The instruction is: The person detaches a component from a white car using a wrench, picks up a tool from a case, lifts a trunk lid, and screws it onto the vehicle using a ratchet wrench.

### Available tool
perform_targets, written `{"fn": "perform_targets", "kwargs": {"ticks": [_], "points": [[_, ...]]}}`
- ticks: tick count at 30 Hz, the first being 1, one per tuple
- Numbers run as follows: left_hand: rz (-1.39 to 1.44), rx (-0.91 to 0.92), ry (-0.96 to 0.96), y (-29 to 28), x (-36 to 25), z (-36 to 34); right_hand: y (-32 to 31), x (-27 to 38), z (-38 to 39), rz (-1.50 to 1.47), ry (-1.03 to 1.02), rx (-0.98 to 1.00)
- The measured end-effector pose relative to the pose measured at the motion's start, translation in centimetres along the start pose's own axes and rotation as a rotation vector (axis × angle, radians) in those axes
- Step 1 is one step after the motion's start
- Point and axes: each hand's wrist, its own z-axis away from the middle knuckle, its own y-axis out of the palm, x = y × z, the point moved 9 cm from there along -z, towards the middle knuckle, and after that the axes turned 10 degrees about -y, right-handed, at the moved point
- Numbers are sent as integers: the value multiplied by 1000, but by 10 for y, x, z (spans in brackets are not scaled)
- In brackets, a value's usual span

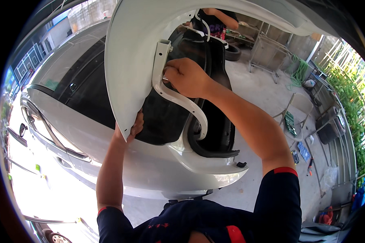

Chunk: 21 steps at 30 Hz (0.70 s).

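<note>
A white trunk lid (127,69) stands raised over the back of a silver-white car (146,166). My left hand (137,124) is closed around the lid's lower corner, with part of the fingers hidden behind the panel. A curved white hinge arm (184,100) lies against the lid's inner side and bends down to the trunk opening. My right hand (186,77) is a fist at the hinge arm's upper straight part. A bit of shiny metal shows at its fingertips, too small to name. One bolt (170,49) sits above that hand on the arm.
Across the trunk a co-worker (219,24) in a dark shirt has an arm raised by the far hinge. Black rubber seal (215,154) edges the opening. To the right are a folding chair (300,107) bearing a green tool case (290,123), a tire (233,52) and a green hose (299,73).
</note>
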Motion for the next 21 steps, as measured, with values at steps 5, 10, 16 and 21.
{"fn": "perform_targets", "kwargs": {"ticks": [5,10,16,21], "points": [[-3,11,17,5,-3,0,6,49,12,843,-454,-47],[-15,-22,42,5,-4,3,-6,15,8,223,-93,-158],[-38,-26,37,1,-2,3,5,-13,6,-98,160,-36],[1,-1,31,2,-3,0,9,-28,1,-198,233,-1]]}}
